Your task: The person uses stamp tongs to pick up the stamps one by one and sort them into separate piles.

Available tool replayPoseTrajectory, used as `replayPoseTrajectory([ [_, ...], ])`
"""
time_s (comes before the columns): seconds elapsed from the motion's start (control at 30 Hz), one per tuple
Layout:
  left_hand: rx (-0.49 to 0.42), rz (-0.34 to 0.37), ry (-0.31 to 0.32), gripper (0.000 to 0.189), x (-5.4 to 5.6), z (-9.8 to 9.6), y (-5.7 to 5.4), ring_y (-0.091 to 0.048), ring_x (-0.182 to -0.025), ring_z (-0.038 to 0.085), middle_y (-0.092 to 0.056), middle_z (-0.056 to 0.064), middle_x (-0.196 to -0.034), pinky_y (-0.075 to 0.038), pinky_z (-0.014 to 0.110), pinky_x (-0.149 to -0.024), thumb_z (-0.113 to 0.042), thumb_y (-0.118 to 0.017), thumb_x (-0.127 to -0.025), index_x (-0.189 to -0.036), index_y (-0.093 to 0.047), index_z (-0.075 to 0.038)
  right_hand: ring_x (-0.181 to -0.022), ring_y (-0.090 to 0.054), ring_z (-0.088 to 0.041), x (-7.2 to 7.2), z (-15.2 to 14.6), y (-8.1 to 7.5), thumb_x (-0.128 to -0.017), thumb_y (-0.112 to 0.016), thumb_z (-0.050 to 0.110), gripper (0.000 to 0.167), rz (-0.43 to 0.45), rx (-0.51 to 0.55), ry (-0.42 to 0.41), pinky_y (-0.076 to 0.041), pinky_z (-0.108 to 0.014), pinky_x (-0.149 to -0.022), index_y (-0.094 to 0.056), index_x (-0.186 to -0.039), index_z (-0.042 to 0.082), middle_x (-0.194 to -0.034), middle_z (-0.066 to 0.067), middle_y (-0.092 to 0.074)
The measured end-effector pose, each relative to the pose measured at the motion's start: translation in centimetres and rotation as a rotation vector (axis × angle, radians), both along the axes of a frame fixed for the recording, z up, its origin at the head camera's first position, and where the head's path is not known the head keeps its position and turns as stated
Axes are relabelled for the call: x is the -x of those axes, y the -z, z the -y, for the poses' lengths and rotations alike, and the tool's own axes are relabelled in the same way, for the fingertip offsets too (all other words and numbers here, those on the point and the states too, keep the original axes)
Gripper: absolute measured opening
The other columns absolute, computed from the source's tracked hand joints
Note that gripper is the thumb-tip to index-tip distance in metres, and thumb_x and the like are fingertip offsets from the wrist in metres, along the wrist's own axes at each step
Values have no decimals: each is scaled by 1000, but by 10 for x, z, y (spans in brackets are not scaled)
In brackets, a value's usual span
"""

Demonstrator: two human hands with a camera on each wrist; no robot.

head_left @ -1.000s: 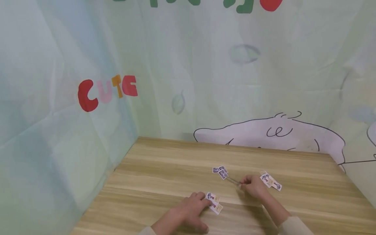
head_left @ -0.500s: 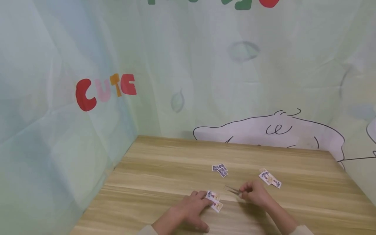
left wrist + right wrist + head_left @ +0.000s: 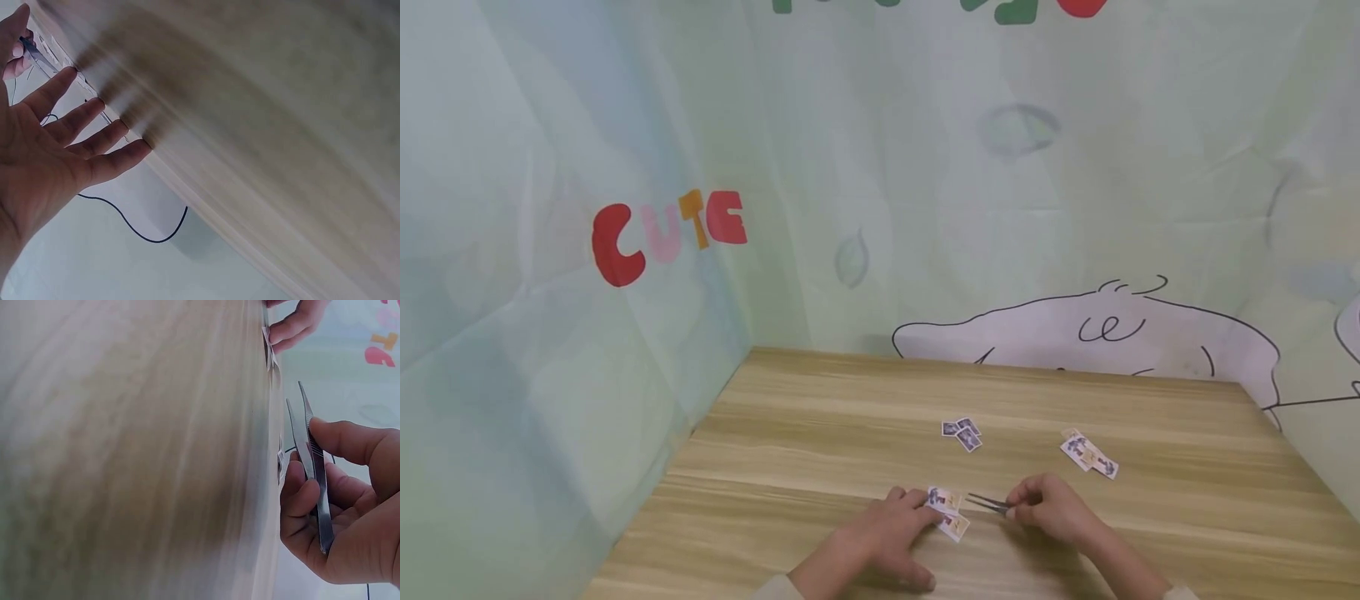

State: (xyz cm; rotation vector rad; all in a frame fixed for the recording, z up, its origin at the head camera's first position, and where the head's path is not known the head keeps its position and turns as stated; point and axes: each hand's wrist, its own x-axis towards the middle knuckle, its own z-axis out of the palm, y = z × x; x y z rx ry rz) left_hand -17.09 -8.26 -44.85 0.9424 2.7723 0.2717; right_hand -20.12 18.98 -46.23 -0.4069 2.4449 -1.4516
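My right hand pinches metal tweezers between thumb and fingers; in the right wrist view their tips stand apart with nothing between them. In the head view the tweezers point left, tips close to the near pair of small printed cards. Those two cards overlap, one above the other. My left hand lies on the table with fingers spread, fingertips at the left edge of these cards. In the left wrist view the left hand has nearly straight fingers, their tips on the tabletop.
Farther back on the wood-grain table lies a group of small dark-printed cards. Overlapping colourful cards lie to the right. A fabric backdrop rises behind the table and along its left side.
My right hand has drawn the tweezers back from the dark-printed cards towards the near pair; the tips have parted. My left hand stays in place.
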Motion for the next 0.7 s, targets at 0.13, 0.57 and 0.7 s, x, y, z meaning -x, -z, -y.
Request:
replayPoseTrajectory([
  [0.13, 5, -5, 9, 78, 1, 0, 2, -42, -115, 20, -43, 1, -136, -44, 40, -89, -56, -75, -62, -130, -53, -25, -66, -51, -19, 0, 2, 2, -73, -72, 6, 17, -9, -13, -20, -44, -26, -54, -65, -86, -3, -74, -3, -58],
  [0.57, 10, -17, 14, 76, 2, 0, 2, -43, -112, 20, -44, 1, -135, -44, 39, -88, -55, -74, -64, -130, -53, -24, -66, -52, -18, 2, 9, 6, -74, -71, 6, 16, -40, -30, -60, -45, -27, -57, -66, -84, -4, -73, -2, -60],
  [0.7, 13, -21, 17, 76, 1, -1, 3, -43, -111, 20, -44, 1, -134, -45, 37, -86, -55, -75, -63, -130, -54, -25, -66, -53, -18, 2, 10, 8, -74, -71, 5, 14, -57, -41, -73, -45, -27, -57, -66, -83, -4, -73, -2, -60],
])
